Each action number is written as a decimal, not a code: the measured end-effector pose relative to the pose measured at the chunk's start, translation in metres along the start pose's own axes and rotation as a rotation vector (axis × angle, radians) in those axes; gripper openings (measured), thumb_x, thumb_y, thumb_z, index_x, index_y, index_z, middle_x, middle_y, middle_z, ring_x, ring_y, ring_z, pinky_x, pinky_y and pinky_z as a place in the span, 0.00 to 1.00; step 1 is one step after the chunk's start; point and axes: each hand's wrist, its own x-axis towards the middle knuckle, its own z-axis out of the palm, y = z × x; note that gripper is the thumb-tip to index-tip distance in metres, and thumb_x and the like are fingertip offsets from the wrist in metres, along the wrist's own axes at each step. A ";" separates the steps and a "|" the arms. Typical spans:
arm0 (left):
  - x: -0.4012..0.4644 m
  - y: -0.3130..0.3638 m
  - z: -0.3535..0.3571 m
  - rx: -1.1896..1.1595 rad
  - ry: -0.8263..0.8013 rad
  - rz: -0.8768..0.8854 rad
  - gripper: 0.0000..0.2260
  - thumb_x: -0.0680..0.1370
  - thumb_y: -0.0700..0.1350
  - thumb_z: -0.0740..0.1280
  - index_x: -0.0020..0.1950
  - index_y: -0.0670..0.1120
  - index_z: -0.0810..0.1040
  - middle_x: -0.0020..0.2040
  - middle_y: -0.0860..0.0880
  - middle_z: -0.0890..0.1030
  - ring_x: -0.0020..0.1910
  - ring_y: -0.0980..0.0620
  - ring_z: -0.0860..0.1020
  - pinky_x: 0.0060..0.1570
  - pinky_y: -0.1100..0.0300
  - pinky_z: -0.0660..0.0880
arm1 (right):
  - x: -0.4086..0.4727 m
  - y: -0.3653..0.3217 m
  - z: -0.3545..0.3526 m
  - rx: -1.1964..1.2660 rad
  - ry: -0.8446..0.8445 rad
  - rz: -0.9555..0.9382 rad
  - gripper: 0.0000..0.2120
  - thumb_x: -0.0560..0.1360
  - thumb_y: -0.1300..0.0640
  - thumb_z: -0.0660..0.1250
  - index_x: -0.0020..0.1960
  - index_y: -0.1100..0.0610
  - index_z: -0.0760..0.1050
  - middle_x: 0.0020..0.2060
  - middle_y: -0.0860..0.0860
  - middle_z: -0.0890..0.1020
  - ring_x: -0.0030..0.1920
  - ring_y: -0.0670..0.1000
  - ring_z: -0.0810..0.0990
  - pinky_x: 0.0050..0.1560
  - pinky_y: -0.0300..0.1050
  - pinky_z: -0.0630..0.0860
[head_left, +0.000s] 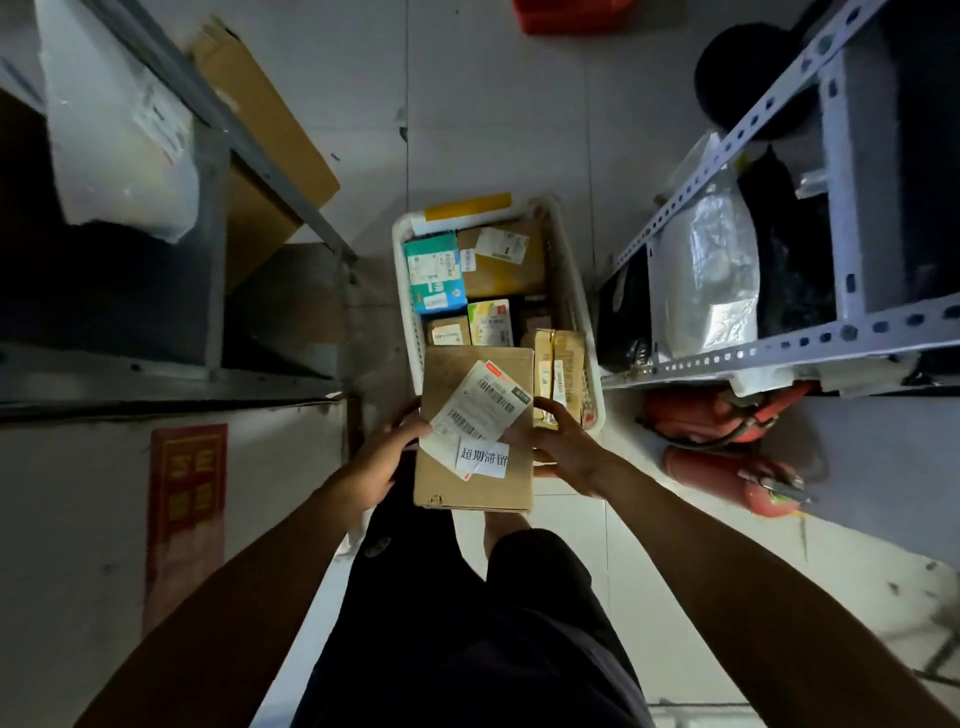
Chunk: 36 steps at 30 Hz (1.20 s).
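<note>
I hold a flat brown cardboard parcel (467, 374) in front of me, above the near end of a white plastic basket (402, 291). White shipping labels with barcodes are stuck across its top. My left hand (382, 457) grips its left edge, thumb on the label. Gripping the right edge is my right hand (563, 449), fingers curled round the side. The basket stands on the tiled floor and holds several small boxes, among them a teal one (434, 273) and a brown one (504, 260).
Metal shelving (753, 124) with bagged parcels stands to the right, and two red fire extinguishers (727, 467) lie beneath it. A dark shelf unit and a flattened cardboard box (265, 130) are on the left. A red crate (571, 13) is at the far end of the aisle.
</note>
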 end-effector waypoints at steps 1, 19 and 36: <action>0.009 0.008 -0.001 0.018 -0.020 0.001 0.24 0.71 0.48 0.69 0.68 0.54 0.77 0.53 0.45 0.85 0.56 0.43 0.81 0.47 0.51 0.75 | 0.007 -0.004 -0.001 0.028 -0.001 -0.001 0.46 0.61 0.52 0.84 0.72 0.42 0.63 0.59 0.54 0.84 0.56 0.58 0.85 0.61 0.63 0.78; 0.305 0.157 -0.060 -0.031 -0.006 -0.274 0.16 0.80 0.46 0.70 0.66 0.43 0.75 0.64 0.36 0.80 0.58 0.40 0.80 0.53 0.45 0.81 | 0.291 -0.122 0.027 0.607 0.328 -0.135 0.46 0.66 0.58 0.82 0.72 0.45 0.57 0.64 0.57 0.79 0.62 0.60 0.81 0.58 0.67 0.79; 0.472 0.180 -0.130 0.734 0.102 0.172 0.12 0.79 0.46 0.69 0.62 0.51 0.80 0.55 0.54 0.85 0.57 0.54 0.82 0.58 0.50 0.81 | 0.478 -0.152 0.090 0.696 0.325 -0.100 0.29 0.80 0.66 0.66 0.76 0.50 0.62 0.67 0.58 0.79 0.62 0.59 0.81 0.50 0.51 0.83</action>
